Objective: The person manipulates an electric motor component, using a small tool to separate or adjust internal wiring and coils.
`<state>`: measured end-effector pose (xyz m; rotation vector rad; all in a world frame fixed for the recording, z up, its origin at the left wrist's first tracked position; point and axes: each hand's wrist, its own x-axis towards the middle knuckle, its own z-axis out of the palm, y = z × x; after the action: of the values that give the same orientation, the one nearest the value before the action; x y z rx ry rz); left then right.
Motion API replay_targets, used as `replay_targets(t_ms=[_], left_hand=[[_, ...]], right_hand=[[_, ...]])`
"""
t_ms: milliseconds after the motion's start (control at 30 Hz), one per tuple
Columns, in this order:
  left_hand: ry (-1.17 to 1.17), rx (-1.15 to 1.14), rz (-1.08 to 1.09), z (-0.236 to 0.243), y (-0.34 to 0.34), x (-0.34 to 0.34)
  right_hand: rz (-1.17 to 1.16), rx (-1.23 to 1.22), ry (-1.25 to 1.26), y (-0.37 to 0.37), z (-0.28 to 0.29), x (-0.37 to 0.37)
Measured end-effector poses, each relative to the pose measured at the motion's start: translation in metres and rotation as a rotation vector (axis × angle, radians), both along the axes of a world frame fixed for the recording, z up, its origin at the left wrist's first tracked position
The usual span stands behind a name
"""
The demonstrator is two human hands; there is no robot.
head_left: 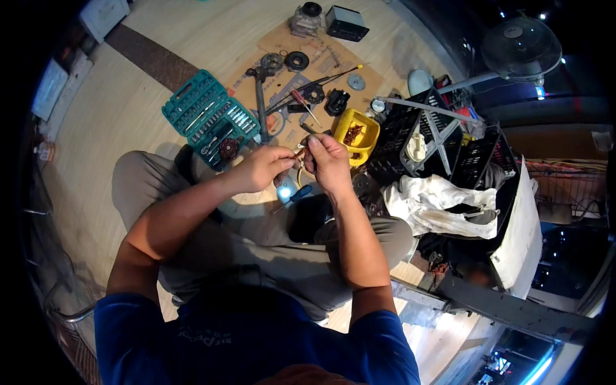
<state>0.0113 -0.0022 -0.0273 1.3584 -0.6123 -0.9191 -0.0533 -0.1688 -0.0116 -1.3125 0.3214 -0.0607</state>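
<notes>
My left hand [264,169] and my right hand [330,164] meet above my crossed legs, both closed in a pinch. Between their fingertips is a small, thin, brownish piece, too small to name. A dark green, rod-like end [308,129] shows at the top of my right fingers; whether it is held or lies behind them is unclear. Just below the hands are a blue-handled screwdriver [299,194] and a bright light [285,192]. Beside my right hand stands a yellow container [366,122] with reddish-brown bits inside. A red-handled screwdriver [304,104] lies farther off.
An open teal socket set [184,101] lies at left, near a hammer [260,102]. Round dark parts [296,61] rest on cardboard [276,46]. At right are black crates [391,142], a white cloth [436,202] and a fan [521,48].
</notes>
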Motion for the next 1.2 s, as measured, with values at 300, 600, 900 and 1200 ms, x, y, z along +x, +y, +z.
replay_targets(t_ms=[300, 600, 900, 1200], left_hand=[[0.086, 0.002, -0.075, -0.002, -0.002, 0.001], [-0.166, 0.097, -0.043, -0.003, -0.003, 0.004], [0.573, -0.115, -0.086, -0.005, -0.002, 0.010], [0.449, -0.063, -0.139, -0.033, -0.003, 0.014]], right_hand=[[-0.075, 0.122, 0.008, 0.009, -0.001, 0.004], [-0.131, -0.034, 0.026, 0.018, -0.004, 0.003], [0.035, 0.107, 0.084, 0.008, -0.002, 0.003], [-0.018, -0.052, 0.036, 0.007, -0.006, 0.005]])
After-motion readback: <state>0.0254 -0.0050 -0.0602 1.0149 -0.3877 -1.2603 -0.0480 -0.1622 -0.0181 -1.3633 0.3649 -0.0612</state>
